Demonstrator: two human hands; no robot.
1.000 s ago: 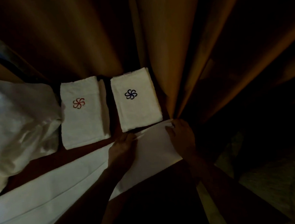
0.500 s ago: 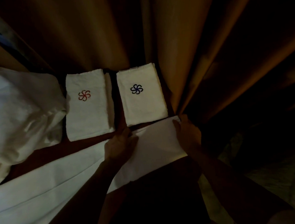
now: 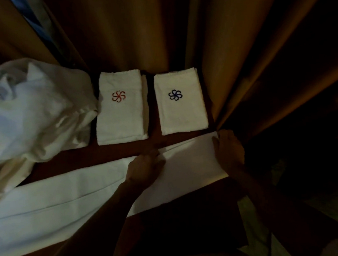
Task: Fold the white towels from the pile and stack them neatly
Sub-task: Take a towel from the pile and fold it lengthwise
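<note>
A long white towel (image 3: 73, 204) lies flat across the lower half of the frame on the dark reddish tabletop (image 3: 105, 157), running from the lower left edge to right of centre. The left hand (image 3: 145, 170) rests palm-down on its upper edge at mid-frame, fingers fairly straight and pressing the cloth; this grip holds nothing closed. The right hand (image 3: 229, 153) sits at the towel's right end, fingers laid over the corner; whether the thumb pinches the cloth underneath cannot be told in the dim light.

Above the hands, two folded towels lie side by side and apart: one with a red emblem (image 3: 121, 107), one with a blue emblem (image 3: 181, 102). A strip of bare tabletop separates them from the long towel. A rumpled white pile (image 3: 27, 110) fills the left side, touching the red-emblem towel. The towel's left end is cut off by the frame. Brown curtains (image 3: 176, 26) hang behind; the right side is too dark to make out.
</note>
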